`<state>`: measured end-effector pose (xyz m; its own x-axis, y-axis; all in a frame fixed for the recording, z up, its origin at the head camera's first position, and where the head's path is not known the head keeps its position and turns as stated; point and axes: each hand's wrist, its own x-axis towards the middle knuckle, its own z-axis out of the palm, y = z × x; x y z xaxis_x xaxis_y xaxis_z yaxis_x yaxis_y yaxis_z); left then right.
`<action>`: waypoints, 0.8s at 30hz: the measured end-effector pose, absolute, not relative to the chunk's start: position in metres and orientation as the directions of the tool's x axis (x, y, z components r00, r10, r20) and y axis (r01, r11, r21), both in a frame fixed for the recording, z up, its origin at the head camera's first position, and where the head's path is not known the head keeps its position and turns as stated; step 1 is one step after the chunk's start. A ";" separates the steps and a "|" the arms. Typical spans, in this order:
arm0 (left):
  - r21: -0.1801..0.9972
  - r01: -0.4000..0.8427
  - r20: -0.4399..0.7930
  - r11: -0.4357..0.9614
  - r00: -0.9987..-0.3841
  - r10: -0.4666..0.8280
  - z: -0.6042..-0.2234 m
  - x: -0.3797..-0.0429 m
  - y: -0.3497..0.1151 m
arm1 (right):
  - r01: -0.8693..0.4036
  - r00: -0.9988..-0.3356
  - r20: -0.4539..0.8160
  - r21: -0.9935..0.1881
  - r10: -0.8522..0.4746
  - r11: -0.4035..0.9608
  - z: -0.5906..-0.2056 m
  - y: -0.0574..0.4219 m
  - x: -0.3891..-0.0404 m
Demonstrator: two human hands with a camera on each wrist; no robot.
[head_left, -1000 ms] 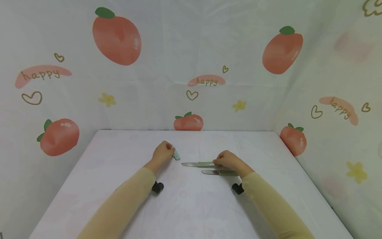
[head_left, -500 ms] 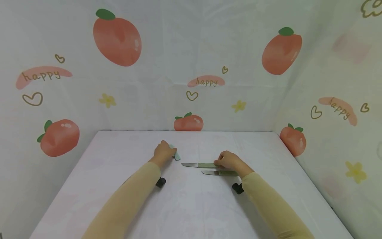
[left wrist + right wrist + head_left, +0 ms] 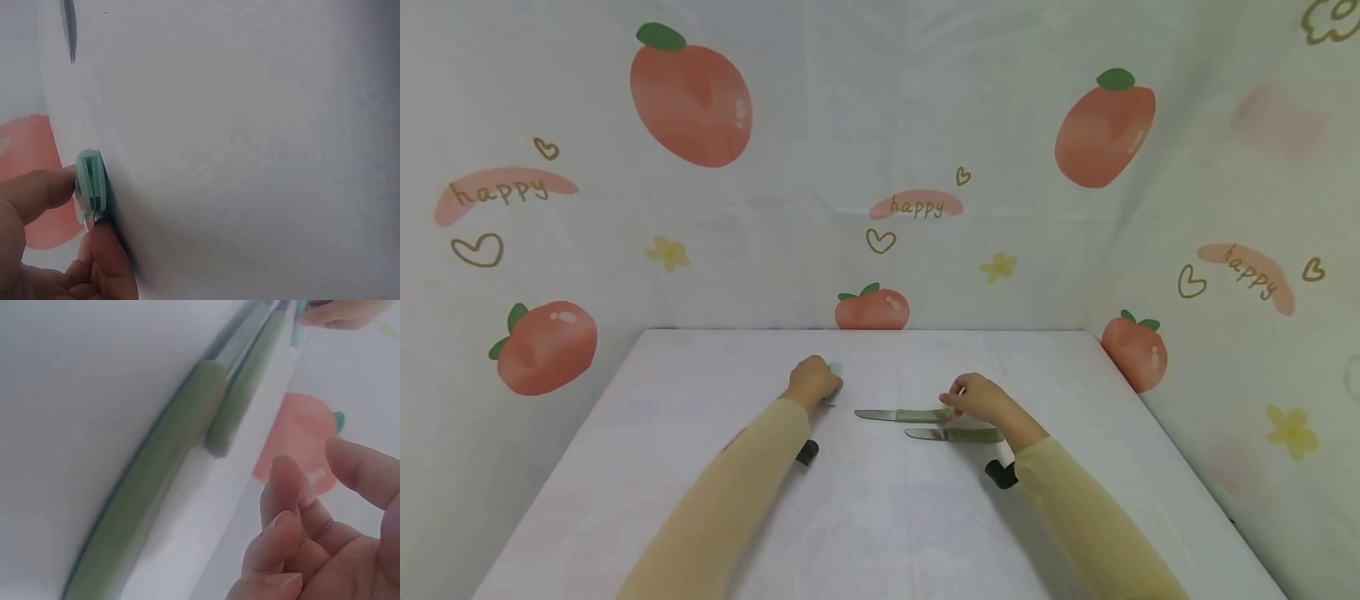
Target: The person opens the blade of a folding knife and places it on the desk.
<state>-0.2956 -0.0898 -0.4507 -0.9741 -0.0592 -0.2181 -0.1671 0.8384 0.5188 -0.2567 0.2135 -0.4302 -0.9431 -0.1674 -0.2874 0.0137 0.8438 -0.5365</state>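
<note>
My left hand (image 3: pixel 811 381) pinches a mint-green folding knife (image 3: pixel 90 184) between thumb and fingers, close over the table. Its slotted handle edge faces the left wrist camera, while the hand covers much of it in the head view. Two knives with olive-green handles lie roughly parallel, blades pointing left: a farther knife (image 3: pixel 917 415) and a nearer knife (image 3: pixel 973 434). Just above the farther knife's handle end hovers my right hand (image 3: pixel 981 397). Its thumb and fingers are parted and loosely bent, with nothing between them in the right wrist view.
A white-covered table (image 3: pixel 880 517) extends to a fruit-printed backdrop (image 3: pixel 917 267) at the back and sides. Black wrist devices show beneath both sleeves, one at the left wrist (image 3: pixel 807 452) and one at the right wrist (image 3: pixel 1002 474).
My right hand has let go of the farther knife's handle and lifted slightly. The left hand has closed its grip on the mint-green folding knife and turned it more upright.
</note>
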 end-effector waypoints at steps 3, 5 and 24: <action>0.527 -0.174 -0.226 0.832 -0.972 -0.060 -0.451 -0.295 -0.091 | -0.007 -0.945 -0.271 -0.547 -0.185 0.837 -0.426 0.212 -0.253; 0.537 -0.180 -0.230 0.824 -0.971 -0.063 -0.452 -0.294 -0.091 | -0.020 -0.945 -0.260 -0.557 -0.198 0.830 -0.422 0.211 -0.250; 0.656 -0.139 -0.142 0.742 -0.988 -0.059 -0.453 -0.281 -0.105 | -0.105 -0.962 -0.122 -0.664 -0.246 0.741 -0.394 0.184 -0.231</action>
<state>-0.2810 -0.1052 -0.4532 -0.9880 -0.0592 -0.1424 -0.1390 0.7421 0.6557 -0.2310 0.1841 -0.3944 -0.9616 -0.2457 -0.1220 -0.1050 0.7406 -0.6637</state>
